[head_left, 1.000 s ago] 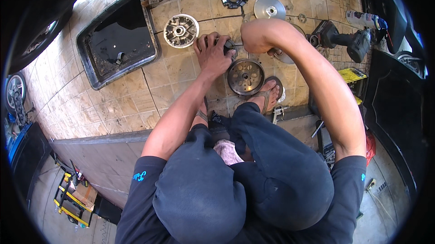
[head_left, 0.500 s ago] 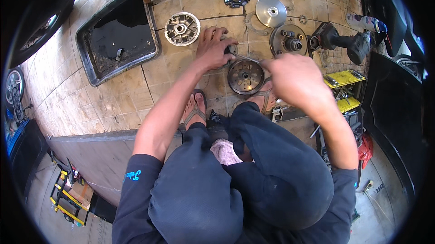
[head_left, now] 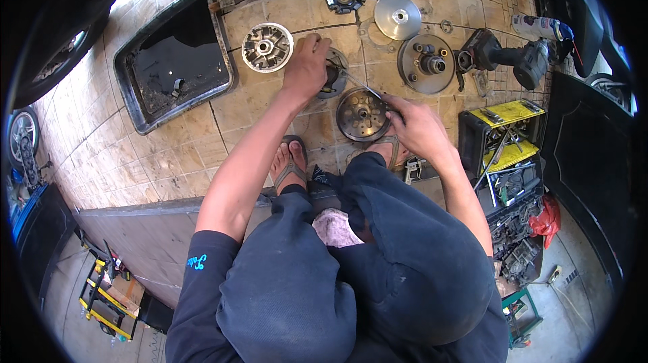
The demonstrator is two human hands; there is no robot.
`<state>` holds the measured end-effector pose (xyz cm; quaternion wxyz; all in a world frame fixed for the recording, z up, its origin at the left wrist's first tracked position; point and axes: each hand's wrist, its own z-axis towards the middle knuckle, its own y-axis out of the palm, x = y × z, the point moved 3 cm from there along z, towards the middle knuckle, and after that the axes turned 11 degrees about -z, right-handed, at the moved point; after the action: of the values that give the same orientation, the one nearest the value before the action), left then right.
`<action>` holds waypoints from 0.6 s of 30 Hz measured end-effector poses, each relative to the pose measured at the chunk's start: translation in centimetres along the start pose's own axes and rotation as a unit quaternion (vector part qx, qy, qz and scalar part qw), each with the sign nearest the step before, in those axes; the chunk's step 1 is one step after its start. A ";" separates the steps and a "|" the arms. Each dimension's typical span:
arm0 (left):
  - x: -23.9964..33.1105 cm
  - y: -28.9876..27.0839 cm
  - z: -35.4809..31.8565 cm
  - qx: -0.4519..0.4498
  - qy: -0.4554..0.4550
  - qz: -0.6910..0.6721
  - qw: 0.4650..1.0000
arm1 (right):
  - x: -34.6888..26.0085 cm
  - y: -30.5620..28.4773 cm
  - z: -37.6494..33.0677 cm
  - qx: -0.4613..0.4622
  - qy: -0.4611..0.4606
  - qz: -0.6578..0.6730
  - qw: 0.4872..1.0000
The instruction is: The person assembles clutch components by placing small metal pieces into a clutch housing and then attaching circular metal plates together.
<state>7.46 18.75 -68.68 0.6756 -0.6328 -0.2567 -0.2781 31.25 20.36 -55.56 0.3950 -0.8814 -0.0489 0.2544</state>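
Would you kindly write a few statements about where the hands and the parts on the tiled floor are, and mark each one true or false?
1. The left hand rests on a round metal part. True.
2. The right hand holds a thin tool. True.
3. The dark tray lies to the person's right. False: it lies to the left.
4. The power tool is in the left hand. False: it lies on the floor, untouched.
5. The person is barefoot. False: sandals are worn.

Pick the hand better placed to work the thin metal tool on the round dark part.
Right hand: it grips the thin metal tool. Left hand presses the round dark part.
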 end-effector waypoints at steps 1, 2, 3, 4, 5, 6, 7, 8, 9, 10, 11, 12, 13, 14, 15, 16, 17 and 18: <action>-0.1 -0.2 0.2 0.035 -0.025 -0.030 0.999 | -0.4 0.0 0.2 -0.008 0.008 -0.015 1.000; 0.0 -0.3 -0.2 0.034 -0.026 -0.027 0.999 | -0.6 -0.1 0.4 -0.017 0.016 -0.031 0.999; 1.1 -0.1 -0.3 0.020 -0.067 0.014 0.997 | -0.1 -0.2 0.4 -0.017 0.025 -0.030 0.999; 1.7 -0.2 -0.8 0.009 -0.111 0.063 0.992 | 0.1 -0.3 0.6 -0.015 0.029 -0.039 0.999; 2.5 0.1 -1.1 0.007 -0.109 0.062 0.992 | 0.3 -0.3 0.9 -0.013 0.033 -0.047 0.998; 3.3 0.5 -1.6 0.023 -0.119 0.074 0.990 | 0.4 -0.3 1.2 -0.014 0.032 -0.046 0.998; 3.7 0.7 -1.9 0.039 -0.128 0.084 0.987 | 0.4 -0.4 1.4 0.007 0.013 -0.060 0.998; 4.0 1.0 -1.8 0.038 -0.128 0.084 0.987 | 0.4 -0.6 1.6 0.027 -0.004 -0.075 0.997; 4.0 1.3 -1.8 0.032 -0.157 0.083 0.984 | 0.2 -0.7 1.7 0.027 -0.004 -0.074 0.997; 4.0 1.4 -1.8 0.025 -0.186 0.080 0.979 | -0.1 -1.0 1.8 0.006 0.009 -0.097 0.995; 4.2 1.5 -1.9 0.024 -0.186 0.079 0.979 | -0.1 -1.1 1.8 -0.015 0.023 -0.119 0.993; 3.8 1.7 -2.0 0.026 -0.209 0.058 0.976 | 0.0 -1.0 1.8 -0.014 0.023 -0.118 0.993; 3.5 1.8 -2.2 0.027 -0.232 0.036 0.972 | 0.1 -1.0 1.8 -0.011 0.019 -0.105 0.994; 3.3 1.9 -2.3 0.027 -0.232 0.037 0.972 | 0.3 -0.9 1.8 -0.009 0.015 -0.092 0.996; 3.0 2.0 -2.6 0.054 -0.221 0.018 0.974 | 0.6 -0.8 1.8 -0.009 0.016 -0.091 0.996; 2.7 2.1 -2.9 0.081 -0.211 0.000 0.974 | 0.8 -0.7 1.7 0.002 0.005 -0.057 0.998; 2.2 2.2 -3.2 0.081 -0.211 0.001 0.974 | 0.8 -0.7 1.8 0.012 -0.007 -0.022 1.000; 2.1 2.2 -3.1 0.089 -0.199 -0.020 0.976 | 1.0 -0.6 1.8 0.011 -0.003 -0.022 1.000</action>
<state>10.51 15.61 -69.02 0.6587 -0.6078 -0.4220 -0.1361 31.34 22.29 -56.51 0.4103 -0.8747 -0.0666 0.2493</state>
